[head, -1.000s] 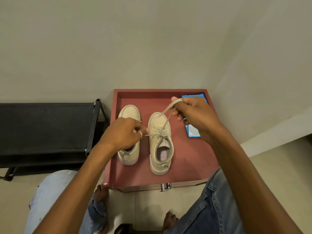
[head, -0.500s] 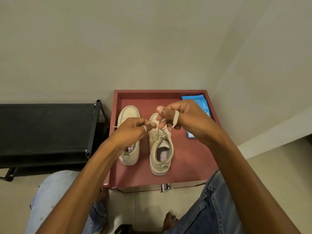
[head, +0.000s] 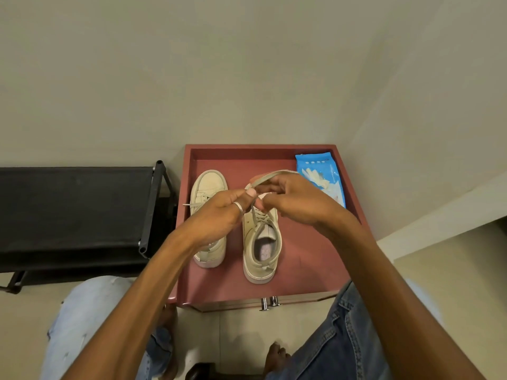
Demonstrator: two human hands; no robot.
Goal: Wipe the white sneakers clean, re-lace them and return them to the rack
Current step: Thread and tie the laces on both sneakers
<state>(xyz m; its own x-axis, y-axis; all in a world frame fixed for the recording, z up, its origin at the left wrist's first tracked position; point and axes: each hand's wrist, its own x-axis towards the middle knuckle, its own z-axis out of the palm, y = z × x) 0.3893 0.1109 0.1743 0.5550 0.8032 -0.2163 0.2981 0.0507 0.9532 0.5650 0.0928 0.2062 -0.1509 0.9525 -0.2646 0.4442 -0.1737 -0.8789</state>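
Two off-white sneakers stand side by side, toes away from me, on a dark red cabinet top [head: 307, 259]. The left sneaker [head: 209, 185] is partly covered by my left hand [head: 219, 215]. Over the laced front of the right sneaker [head: 262, 248] both hands meet. My left hand pinches the shoelace [head: 267, 177] between thumb and finger; a lace tip sticks out to its left. My right hand [head: 296, 201] holds the lace, which loops over its fingers. The sneaker's toe is hidden behind the hands.
A blue wet-wipe pack [head: 319, 174] lies at the back right of the cabinet top. A black shoe rack [head: 76, 204] stands to the left against the wall. My knees in jeans and bare feet are on the floor in front of the cabinet.
My right hand came down from its raised pull toward my left hand. Both now meet above the right sneaker, with the lace looped over the right fingers.
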